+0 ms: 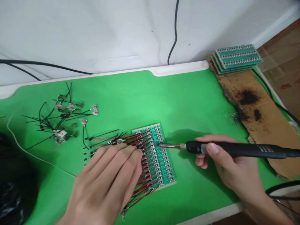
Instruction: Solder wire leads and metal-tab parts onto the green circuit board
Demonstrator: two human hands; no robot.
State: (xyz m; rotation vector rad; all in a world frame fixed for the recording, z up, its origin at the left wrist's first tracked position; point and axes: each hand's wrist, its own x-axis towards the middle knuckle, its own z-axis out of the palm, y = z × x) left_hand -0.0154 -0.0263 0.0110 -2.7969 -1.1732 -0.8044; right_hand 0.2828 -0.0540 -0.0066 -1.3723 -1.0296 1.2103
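A green circuit board lies on the green mat with rows of solder joints. Red wires run from its left side, with black wires among them. Over that left side, my left hand is closed, its fingertips pinched on a thin black wire at the board; most of the wire is hidden by the fingers. My right hand grips a black soldering iron like a pen. The iron's metal tip points left and meets the board's middle joints.
Loose black wires with small metal pieces lie scattered at left. A black plastic bag sits at the left edge. Stacked circuit boards rest on scorched cardboard at right. Solder bits dot the mat. A white wall stands behind.
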